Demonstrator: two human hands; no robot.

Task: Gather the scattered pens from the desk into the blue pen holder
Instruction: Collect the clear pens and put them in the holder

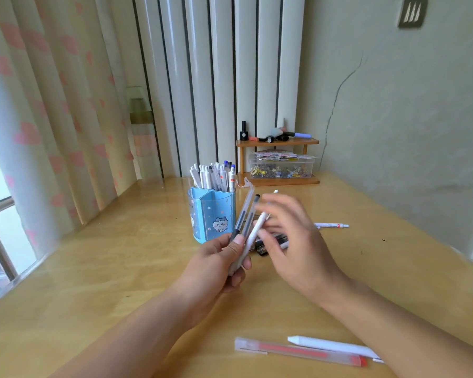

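Note:
The blue pen holder stands mid-desk with several white pens upright in it. Just right of it, my left hand grips a small bundle of pens, clear and white, pointing up and away. My right hand hovers blurred beside the bundle, fingers spread and touching the white pen in it. Beneath the hands lie a few dark pens. A white pen lies further right. Near the front edge lie a clear red pen and a white pen.
A small wooden shelf at the back of the desk carries little bottles above a clear box of clips. Curtains and a window are on the left, a wall on the right.

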